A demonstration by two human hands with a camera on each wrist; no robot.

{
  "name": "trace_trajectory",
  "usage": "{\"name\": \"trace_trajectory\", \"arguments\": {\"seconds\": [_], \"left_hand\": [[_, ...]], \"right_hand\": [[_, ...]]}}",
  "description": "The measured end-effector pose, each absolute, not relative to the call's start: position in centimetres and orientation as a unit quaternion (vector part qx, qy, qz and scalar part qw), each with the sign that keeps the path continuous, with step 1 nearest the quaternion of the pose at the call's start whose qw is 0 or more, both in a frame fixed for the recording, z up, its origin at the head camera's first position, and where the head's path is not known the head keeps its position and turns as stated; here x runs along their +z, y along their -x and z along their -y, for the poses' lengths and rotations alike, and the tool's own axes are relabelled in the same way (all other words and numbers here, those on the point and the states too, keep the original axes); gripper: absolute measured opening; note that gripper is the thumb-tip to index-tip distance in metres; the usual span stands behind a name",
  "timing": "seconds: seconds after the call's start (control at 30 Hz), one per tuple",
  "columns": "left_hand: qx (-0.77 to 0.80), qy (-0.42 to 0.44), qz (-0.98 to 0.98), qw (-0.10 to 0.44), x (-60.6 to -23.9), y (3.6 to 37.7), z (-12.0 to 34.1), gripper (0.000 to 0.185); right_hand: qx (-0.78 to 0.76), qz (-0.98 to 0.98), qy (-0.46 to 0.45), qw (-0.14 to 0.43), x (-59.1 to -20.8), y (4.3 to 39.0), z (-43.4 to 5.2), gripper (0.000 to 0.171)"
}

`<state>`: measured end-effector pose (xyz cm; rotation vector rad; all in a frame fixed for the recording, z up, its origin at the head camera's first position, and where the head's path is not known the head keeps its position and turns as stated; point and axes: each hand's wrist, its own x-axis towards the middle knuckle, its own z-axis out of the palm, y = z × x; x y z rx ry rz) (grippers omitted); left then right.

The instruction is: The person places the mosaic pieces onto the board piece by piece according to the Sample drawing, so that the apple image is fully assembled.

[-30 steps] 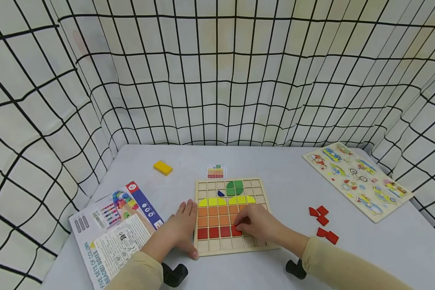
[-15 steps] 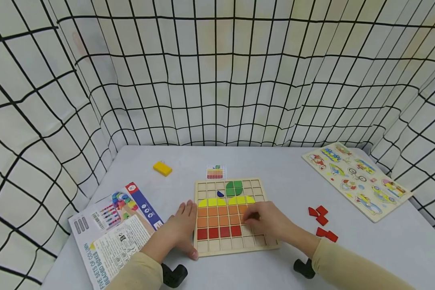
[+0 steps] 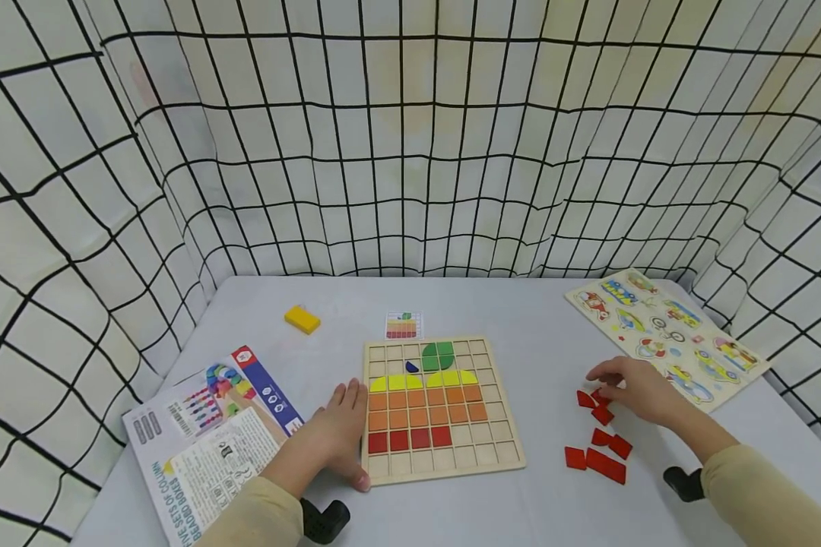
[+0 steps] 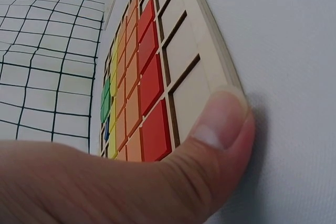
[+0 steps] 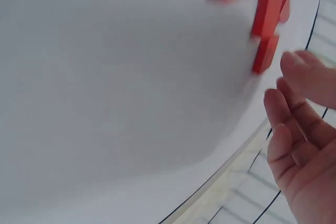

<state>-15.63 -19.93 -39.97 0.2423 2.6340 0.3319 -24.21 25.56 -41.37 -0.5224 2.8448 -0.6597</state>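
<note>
A wooden grid board lies mid-table, filled with rows of yellow and orange tiles and a short row of red squares. Green quarter-round tiles and a small blue piece sit near its top. Along its left edge my left hand lies with fingers extended; in the left wrist view the thumb presses the board's corner. My right hand hovers with loosely bent fingers over loose red pieces, holding nothing visible; the right wrist view shows a gap between thumb and fingers.
More red pieces lie nearer the front right. A pattern card is behind the board, with a yellow block to its left. A printed box stands left, a picture puzzle board right. Black-and-white netting surrounds the table.
My right hand has left the row of red squares, where its fingers were at the last one, and swung right to the loose red pieces. The left hand stays at the board.
</note>
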Motion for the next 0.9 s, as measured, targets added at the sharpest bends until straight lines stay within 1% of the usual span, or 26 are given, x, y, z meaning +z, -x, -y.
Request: {"name": "trace_trajectory", "arguments": {"seconds": [0.13, 0.33, 0.6, 0.8, 0.9], "left_hand": [[0.12, -0.086, -0.96, 0.239, -40.0, 15.7, 19.9, 0.126], [0.122, -0.087, -0.961, 0.234, -40.2, 15.7, 19.9, 0.127], [0.124, -0.089, -0.961, 0.231, -40.3, 15.7, 20.0, 0.127], [0.122, -0.089, -0.961, 0.232, -40.3, 15.7, 20.0, 0.128], [0.12, -0.089, -0.961, 0.231, -40.3, 15.8, 20.0, 0.128]], "right_hand": [[-0.207, -0.952, 0.199, 0.104, -41.7, 24.5, -27.6, 0.026], [-0.212, -0.949, 0.206, 0.109, -42.2, 24.6, -28.2, 0.024], [-0.249, -0.948, 0.159, 0.119, -42.4, 24.4, -28.1, 0.018], [-0.298, -0.941, 0.135, 0.085, -41.9, 24.0, -26.9, 0.015], [-0.339, -0.927, 0.13, 0.089, -41.3, 23.7, -24.8, 0.019]]}}
